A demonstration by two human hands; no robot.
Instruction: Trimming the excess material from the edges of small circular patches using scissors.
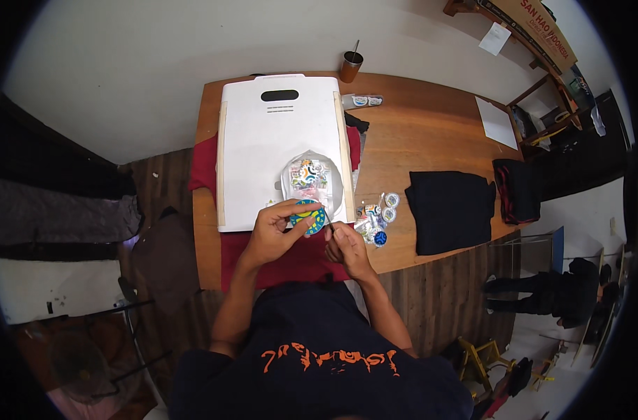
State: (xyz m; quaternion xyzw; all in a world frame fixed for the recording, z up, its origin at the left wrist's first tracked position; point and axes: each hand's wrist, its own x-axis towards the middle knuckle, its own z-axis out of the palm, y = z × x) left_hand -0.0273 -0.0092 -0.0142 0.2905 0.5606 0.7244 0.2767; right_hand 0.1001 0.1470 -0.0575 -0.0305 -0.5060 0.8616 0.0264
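Teal disc [318,218] (yellow markings) in left fingers [285,209]

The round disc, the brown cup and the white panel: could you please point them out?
Round disc [318,219], head view: uncovered right part.
Brown cup [349,71], head view: outer side.
White panel [266,147], head view: bare middle.

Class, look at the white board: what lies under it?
Beneath the white board, red cloth shows past its left and near edges, with the wooden table below; the covered middle is hidden.
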